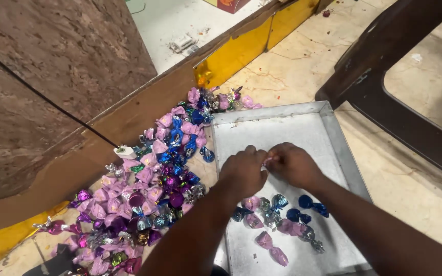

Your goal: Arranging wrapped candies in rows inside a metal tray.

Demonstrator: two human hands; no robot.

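Note:
My left hand (242, 171) and my right hand (295, 164) meet over the middle of a shallow metal tray (282, 125) on the floor. Together they pinch one small pink-wrapped candy (268, 161) by its two ends. Just below my hands, several wrapped candies (277, 217) in blue, pink and silver lie on the tray. Left of the tray a big pile of wrapped candies (149, 194), pink, purple and blue, spreads over the floor, close to my left forearm.
A brown board wall (42, 92) with a yellow strip (236, 51) runs along the left. A dark plastic chair leg frame (384, 76) stands at the right. A white plug on a black cable (125, 151) lies by the pile. Marble floor (400, 189) surrounds the tray.

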